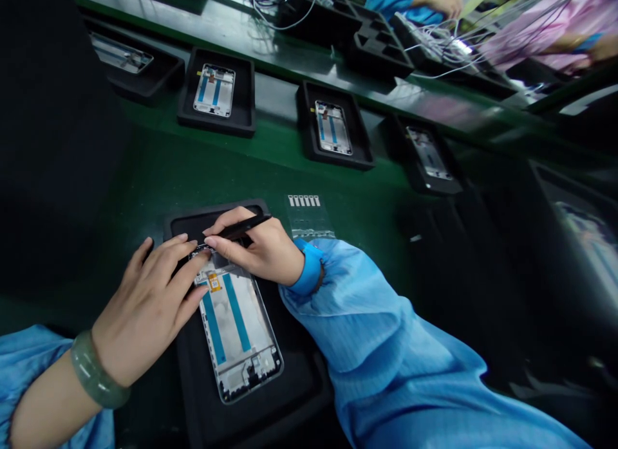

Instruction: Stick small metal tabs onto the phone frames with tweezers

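A phone mid-frame [236, 327] with a silver rim, blue strips and a small yellow-orange label lies on a black tray [299, 397]. My left hand [147, 307] rests its fingertips on the frame's far end, hiding that corner. My right hand [263, 246] pinches black tweezers [244, 226], whose tips point down at the frame's far end, close to my left fingertips. The tips themselves are hidden behind my fingers. A clear strip of small white labels [304, 208] lies just beyond the tray, near my right hand.
Several black trays with phone frames, such as one [217, 92], line the green bench's far side. Beyond them are a dark parts tray [381, 44] and tangled white cables [439, 47]. Two co-workers' blue [415, 2] and pink [545, 37] sleeves show at top right.
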Demonstrator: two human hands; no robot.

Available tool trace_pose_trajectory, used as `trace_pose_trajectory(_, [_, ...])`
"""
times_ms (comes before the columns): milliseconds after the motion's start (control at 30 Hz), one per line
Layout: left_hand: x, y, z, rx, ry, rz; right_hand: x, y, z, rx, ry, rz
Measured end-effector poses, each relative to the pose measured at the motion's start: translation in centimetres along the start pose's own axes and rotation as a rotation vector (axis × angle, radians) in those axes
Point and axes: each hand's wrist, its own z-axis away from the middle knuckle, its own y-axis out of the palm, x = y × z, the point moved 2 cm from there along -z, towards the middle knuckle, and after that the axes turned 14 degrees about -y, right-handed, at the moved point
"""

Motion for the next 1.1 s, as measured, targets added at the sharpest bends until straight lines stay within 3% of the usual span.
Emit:
trace_pose_trajectory(233, [-0.1,0.1,0.0,0.005,0.006,-0.015,0.2,0.1,-0.6,0.073,-0.031,0.044])
trace_pose_trajectory(400, [0.2,0.2,0.0,0.005,0.002,-0.021,0.3,0.4,-1.5,0.177,0.027,0.053])
trace_pose_trajectory(833, [0.1,0.2,0.1,0.011,-0.003,-0.011,-0.3,0.2,-0.1,-0.022,0.177,-0.048])
trace_pose_trajectory(1100, [-0.1,0.2,0.1,0.003,-0.003,-0.010,0.0,0.3,-0.1,-0.022,0.108,0.015])
